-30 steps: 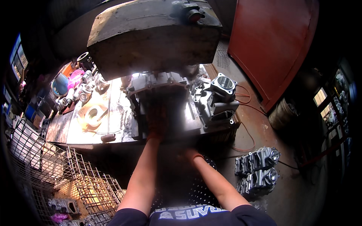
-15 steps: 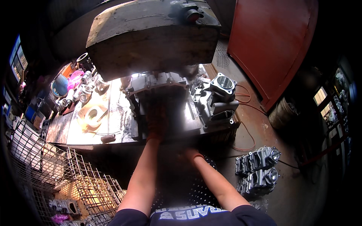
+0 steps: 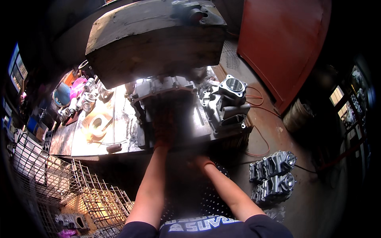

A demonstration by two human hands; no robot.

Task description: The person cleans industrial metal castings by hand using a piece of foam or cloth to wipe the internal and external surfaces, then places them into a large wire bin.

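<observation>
My left hand (image 3: 162, 133), in what looks like a reddish-brown glove, reaches forward over the bench at the front of a silvery cast-metal housing (image 3: 163, 86). Dark blur in the middle of the picture hides its fingers, so whether it touches the housing does not show. My right hand (image 3: 199, 162), also reddish at the wrist, is lower and closer to my body, just off the bench's front edge. Its fingers are lost in the same dark smear. Right of the housing stands another metal casting (image 3: 227, 106) with a round bore on top.
A big box-shaped block (image 3: 154, 51) overhangs the housing. Tape roll (image 3: 97, 123) and small metal fittings (image 3: 87, 99) lie on the bench (image 3: 123, 131) at left. Wire baskets (image 3: 47, 170) stand lower left. Castings (image 3: 274, 186) stack on the floor at right, near an orange hose (image 3: 265, 144).
The view has shifted slightly, moving the bench and block a little leftward in the picture. Both hands stay in nearly the same places, and no object has visibly been moved.
</observation>
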